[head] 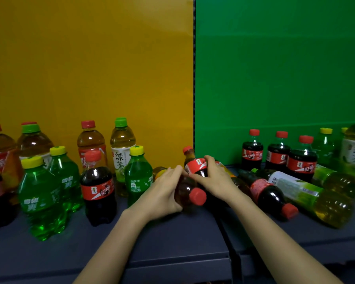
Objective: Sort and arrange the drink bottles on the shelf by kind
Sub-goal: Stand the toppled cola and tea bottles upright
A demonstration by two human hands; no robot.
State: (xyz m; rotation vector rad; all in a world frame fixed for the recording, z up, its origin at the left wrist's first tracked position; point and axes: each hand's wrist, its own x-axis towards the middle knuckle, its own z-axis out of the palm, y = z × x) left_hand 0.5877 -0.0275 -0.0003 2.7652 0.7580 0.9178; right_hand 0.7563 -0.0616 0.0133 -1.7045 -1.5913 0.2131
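Note:
My left hand (162,193) wraps around a lying dark bottle with a red cap (195,196) that points toward me, at the shelf's middle. My right hand (215,179) grips a small cola bottle (196,166) with a red label, tilted just behind it. Both hands touch each other over these bottles. An orange-capped bottle (159,171) is partly hidden behind my left hand. To the left stand green soda bottles (41,193), a cola bottle (97,189) and tea bottles (122,146). Three cola bottles (277,154) stand in a row at the right.
A cola bottle (271,195) and green tea bottles (316,197) lie on their sides at the right on the dark shelf (172,238). A yellow back panel (90,68) and a green one (281,68) meet at a dark divider above my hands.

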